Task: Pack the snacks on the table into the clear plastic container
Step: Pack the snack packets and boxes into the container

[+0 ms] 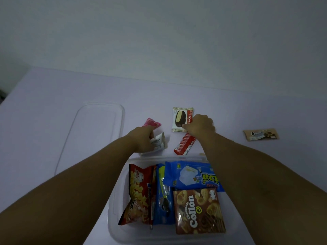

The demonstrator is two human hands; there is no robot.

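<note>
Container (122, 209) lengthwise toward viewer, seemingly upright

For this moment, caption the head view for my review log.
Left hand grasps a white packet, right hand reaches the Choco Pie.

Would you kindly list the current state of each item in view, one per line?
Clear plastic container: open, partly filled.
Clear plastic lid: off, flat on table.
Brown Collon box: inside container.
Red chips bag: inside container.
Blue snack bag: inside container.
Choco pie packet: on table, right hand touching it.
White packet: under left hand.
Red wafer bar: on table.
Brown cream packet: on table, untouched.
</note>
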